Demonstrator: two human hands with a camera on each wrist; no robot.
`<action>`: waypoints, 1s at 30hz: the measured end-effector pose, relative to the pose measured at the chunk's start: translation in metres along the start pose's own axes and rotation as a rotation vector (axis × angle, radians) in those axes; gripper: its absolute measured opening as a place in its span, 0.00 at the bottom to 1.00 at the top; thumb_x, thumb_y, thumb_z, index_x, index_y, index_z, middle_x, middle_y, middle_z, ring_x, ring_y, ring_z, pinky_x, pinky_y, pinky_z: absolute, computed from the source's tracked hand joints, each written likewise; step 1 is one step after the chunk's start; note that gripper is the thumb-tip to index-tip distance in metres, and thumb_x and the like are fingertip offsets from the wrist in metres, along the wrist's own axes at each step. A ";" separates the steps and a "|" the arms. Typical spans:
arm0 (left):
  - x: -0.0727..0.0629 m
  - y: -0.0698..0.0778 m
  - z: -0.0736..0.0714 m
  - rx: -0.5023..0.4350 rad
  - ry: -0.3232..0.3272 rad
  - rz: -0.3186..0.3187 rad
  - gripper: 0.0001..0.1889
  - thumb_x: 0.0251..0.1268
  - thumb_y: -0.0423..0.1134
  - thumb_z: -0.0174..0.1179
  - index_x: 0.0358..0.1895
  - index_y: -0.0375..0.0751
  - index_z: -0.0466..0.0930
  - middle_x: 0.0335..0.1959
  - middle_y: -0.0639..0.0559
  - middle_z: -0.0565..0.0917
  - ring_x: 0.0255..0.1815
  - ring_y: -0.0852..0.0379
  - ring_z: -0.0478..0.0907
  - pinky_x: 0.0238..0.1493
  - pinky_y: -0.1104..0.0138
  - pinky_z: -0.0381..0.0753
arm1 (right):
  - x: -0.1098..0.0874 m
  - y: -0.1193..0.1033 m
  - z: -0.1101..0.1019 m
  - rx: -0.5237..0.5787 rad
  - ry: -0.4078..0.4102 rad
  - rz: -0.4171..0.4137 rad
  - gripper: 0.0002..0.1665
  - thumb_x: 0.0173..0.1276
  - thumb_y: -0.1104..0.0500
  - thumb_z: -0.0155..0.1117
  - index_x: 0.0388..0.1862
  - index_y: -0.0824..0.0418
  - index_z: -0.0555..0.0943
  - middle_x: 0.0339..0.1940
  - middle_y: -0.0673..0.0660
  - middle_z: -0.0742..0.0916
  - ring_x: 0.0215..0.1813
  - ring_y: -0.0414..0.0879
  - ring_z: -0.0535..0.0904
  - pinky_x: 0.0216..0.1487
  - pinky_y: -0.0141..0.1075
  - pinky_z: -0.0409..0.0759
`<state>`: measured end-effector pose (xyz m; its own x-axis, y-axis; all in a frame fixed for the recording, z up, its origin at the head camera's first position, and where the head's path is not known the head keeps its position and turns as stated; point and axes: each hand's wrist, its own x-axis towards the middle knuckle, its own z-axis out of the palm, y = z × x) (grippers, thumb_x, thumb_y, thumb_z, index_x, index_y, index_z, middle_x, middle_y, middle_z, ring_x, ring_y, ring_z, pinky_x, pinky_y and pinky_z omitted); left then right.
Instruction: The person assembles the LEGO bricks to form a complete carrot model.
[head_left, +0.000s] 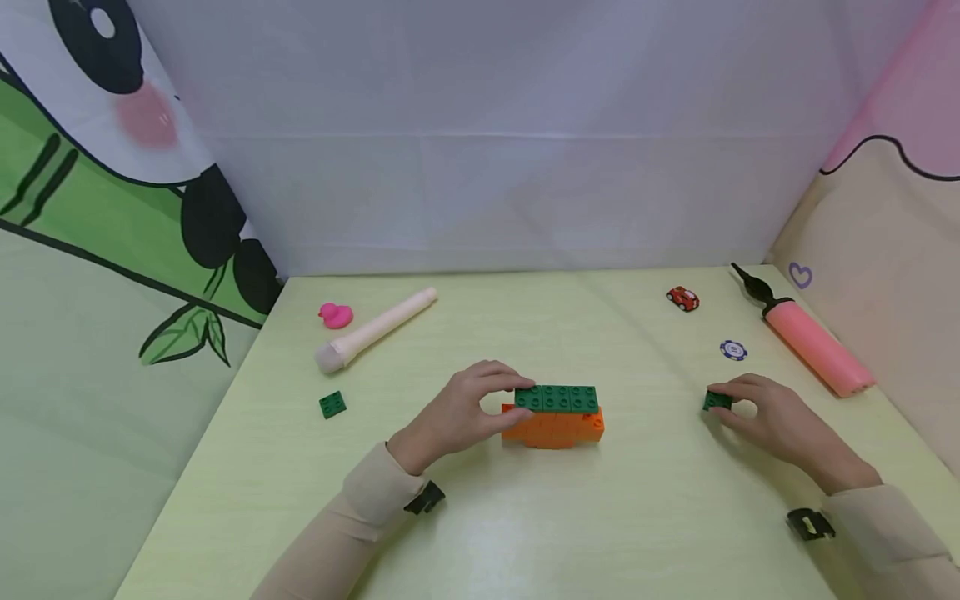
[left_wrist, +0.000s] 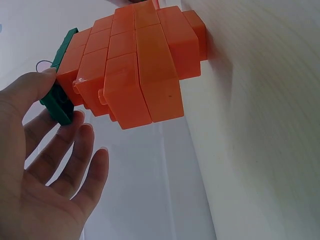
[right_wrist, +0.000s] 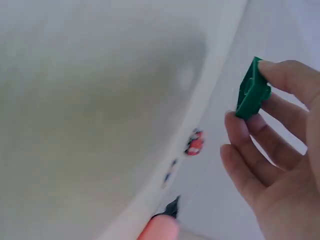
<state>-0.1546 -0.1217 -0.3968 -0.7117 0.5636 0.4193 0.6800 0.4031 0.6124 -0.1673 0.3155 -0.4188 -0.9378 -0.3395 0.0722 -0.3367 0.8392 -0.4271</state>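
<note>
In the middle of the table stands an orange brick structure [head_left: 551,432], narrower at its base, with a row of flat green toy bricks [head_left: 570,399] along its top. My left hand [head_left: 465,408] pinches the left end of that row between thumb and fingers. The left wrist view has the thumb on the end green brick [left_wrist: 61,106], whose edge overhangs the orange bricks [left_wrist: 145,65]. Off to the right, my right hand [head_left: 772,417] pinches a single green brick [head_left: 716,401] by its edges. Its hollow underside shows in the right wrist view, where the brick [right_wrist: 253,92] is held off the table.
Another green brick [head_left: 332,404] lies at the left, near a pink duck [head_left: 337,316] and a pale microphone-shaped stick [head_left: 378,329]. Toward the right are a red toy car [head_left: 683,298], a blue-and-white chip [head_left: 733,350] and a pink pump with a black nozzle [head_left: 817,346]. Fabric walls enclose the table.
</note>
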 end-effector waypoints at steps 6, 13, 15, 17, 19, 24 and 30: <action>-0.001 0.000 0.000 0.011 0.005 0.001 0.17 0.62 0.41 0.70 0.54 0.43 0.85 0.48 0.57 0.82 0.48 0.58 0.78 0.51 0.64 0.81 | 0.008 -0.049 -0.001 0.024 0.185 -0.233 0.20 0.61 0.61 0.75 0.53 0.59 0.87 0.47 0.53 0.85 0.48 0.47 0.79 0.42 0.34 0.81; -0.001 0.000 0.000 0.016 0.009 -0.001 0.17 0.62 0.41 0.70 0.54 0.44 0.85 0.48 0.57 0.82 0.48 0.63 0.77 0.52 0.62 0.82 | 0.026 -0.101 0.003 0.176 0.218 -0.479 0.24 0.56 0.67 0.77 0.53 0.58 0.87 0.47 0.47 0.84 0.46 0.37 0.78 0.43 0.21 0.75; 0.000 0.000 0.001 0.015 0.009 -0.003 0.17 0.62 0.41 0.70 0.54 0.44 0.85 0.49 0.56 0.82 0.49 0.62 0.77 0.52 0.64 0.81 | 0.030 -0.110 0.005 0.210 0.216 -0.527 0.24 0.55 0.67 0.77 0.53 0.58 0.87 0.47 0.46 0.83 0.46 0.37 0.78 0.44 0.22 0.75; 0.000 0.001 0.000 0.016 0.008 -0.003 0.17 0.63 0.41 0.70 0.54 0.44 0.85 0.49 0.56 0.82 0.49 0.60 0.78 0.53 0.66 0.80 | 0.034 -0.117 0.008 0.227 0.206 -0.558 0.24 0.56 0.66 0.77 0.53 0.58 0.87 0.48 0.46 0.83 0.47 0.37 0.78 0.45 0.22 0.76; 0.000 0.001 -0.001 0.014 0.006 -0.002 0.17 0.63 0.41 0.70 0.54 0.44 0.85 0.49 0.56 0.82 0.50 0.57 0.79 0.53 0.66 0.80 | 0.036 -0.122 0.011 0.236 0.189 -0.574 0.24 0.56 0.66 0.77 0.53 0.57 0.87 0.48 0.46 0.83 0.47 0.37 0.77 0.45 0.22 0.77; 0.000 0.002 0.000 0.012 0.004 -0.002 0.17 0.63 0.41 0.70 0.54 0.43 0.85 0.48 0.56 0.82 0.49 0.55 0.79 0.53 0.66 0.80 | 0.037 -0.126 0.016 0.258 0.144 -0.572 0.23 0.58 0.65 0.76 0.54 0.56 0.86 0.49 0.46 0.82 0.47 0.38 0.77 0.44 0.22 0.76; 0.001 0.000 0.001 0.003 0.008 -0.003 0.17 0.63 0.41 0.70 0.54 0.44 0.85 0.49 0.56 0.82 0.49 0.59 0.79 0.51 0.60 0.82 | 0.039 -0.129 0.016 0.280 0.130 -0.565 0.23 0.58 0.66 0.76 0.54 0.56 0.86 0.48 0.47 0.82 0.47 0.39 0.77 0.45 0.23 0.78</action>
<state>-0.1549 -0.1204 -0.3971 -0.7155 0.5561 0.4228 0.6781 0.4074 0.6117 -0.1591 0.1871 -0.3757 -0.6307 -0.6276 0.4565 -0.7637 0.3973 -0.5089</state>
